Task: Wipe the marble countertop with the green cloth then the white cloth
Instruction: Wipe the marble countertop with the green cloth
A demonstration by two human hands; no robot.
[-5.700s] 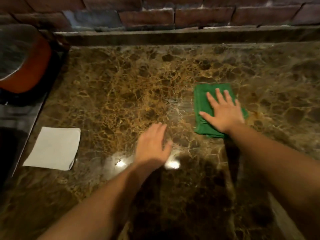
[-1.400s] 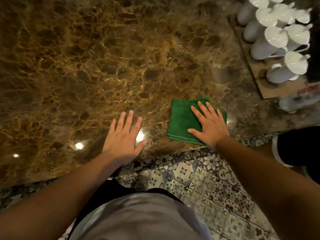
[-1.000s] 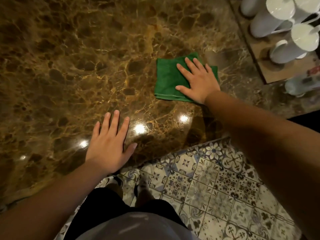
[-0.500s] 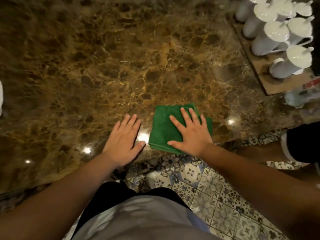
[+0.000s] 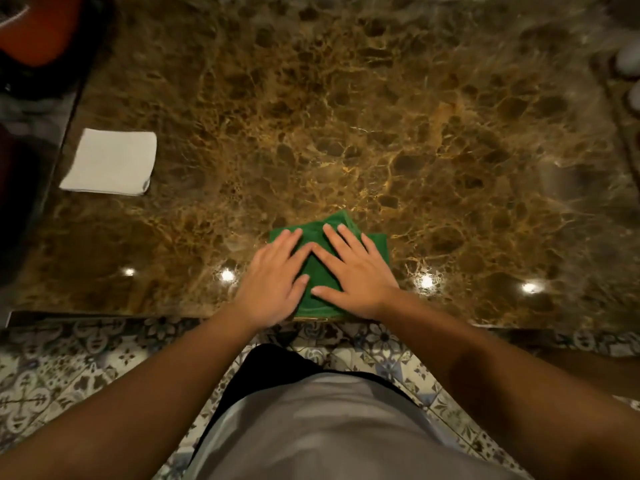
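Note:
The folded green cloth (image 5: 343, 220) lies on the brown marble countertop (image 5: 346, 116), right at its front edge in the middle. My right hand (image 5: 356, 275) presses flat on the cloth's right half with fingers spread. My left hand (image 5: 273, 282) lies flat over the cloth's left side, its fingertips touching my right index finger. Only the cloth's top corners and a strip between my hands show. The folded white cloth (image 5: 110, 162) rests untouched at the counter's left edge.
A dark surface (image 5: 27, 133) with an orange-red round object (image 5: 38, 29) borders the counter on the left. White mugs (image 5: 628, 60), blurred, stand at the far right edge. Patterned floor tiles (image 5: 69, 368) show below the counter's front edge.
My right hand has slid the green cloth leftward along the front edge. My left hand, flat on bare marble before, now rests on the cloth. The white cloth has come back into view.

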